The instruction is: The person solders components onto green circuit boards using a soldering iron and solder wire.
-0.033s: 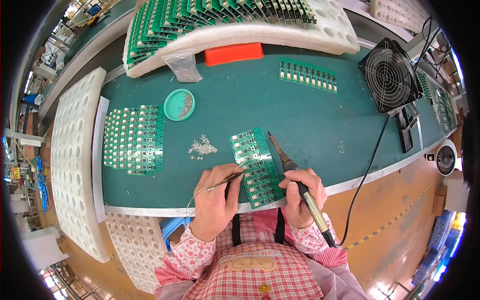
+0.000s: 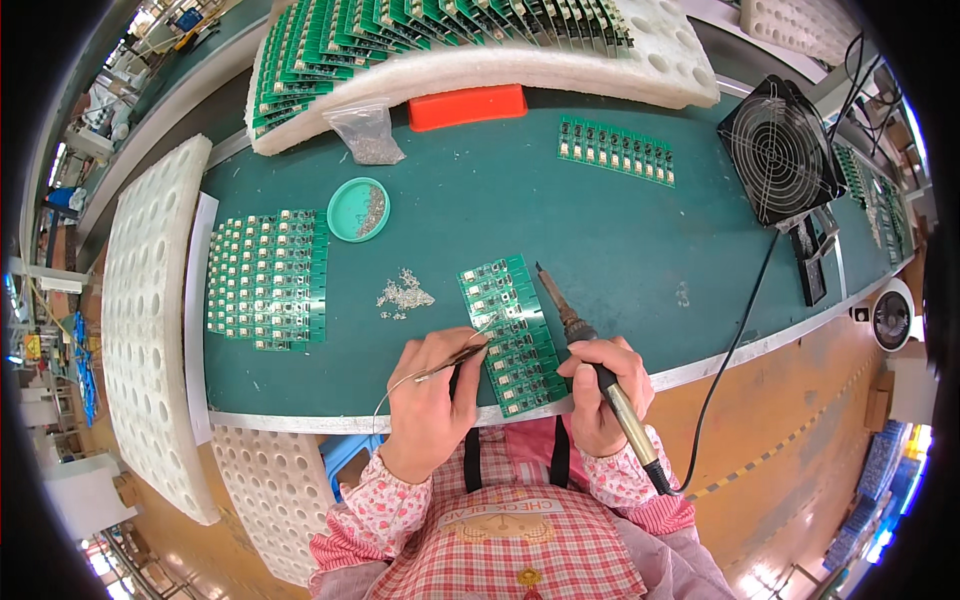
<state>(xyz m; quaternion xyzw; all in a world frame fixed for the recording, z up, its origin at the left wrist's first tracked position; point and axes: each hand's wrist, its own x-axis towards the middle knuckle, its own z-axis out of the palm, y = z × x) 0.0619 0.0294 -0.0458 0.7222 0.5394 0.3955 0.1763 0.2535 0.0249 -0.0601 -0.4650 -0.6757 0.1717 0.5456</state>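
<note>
Left hand (image 2: pixel 428 412) pinches thin silvery wire (image 2: pixel 393 388) over green rectangular circuit board (image 2: pixel 519 362); right hand (image 2: pixel 606 398) grips brass-and-black soldering iron (image 2: pixel 626 417), held clear. Loose silvery metal bits (image 2: pixel 406 294) lie unused; board's progress unclear.

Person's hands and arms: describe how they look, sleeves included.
The left hand and right hand are bare, with no gloves visible. The left sleeve and right sleeve are whitish with a small pink-red print. Toward the elbows, each has a pink-red patterned band; its finer pattern is hard to make out.
</note>
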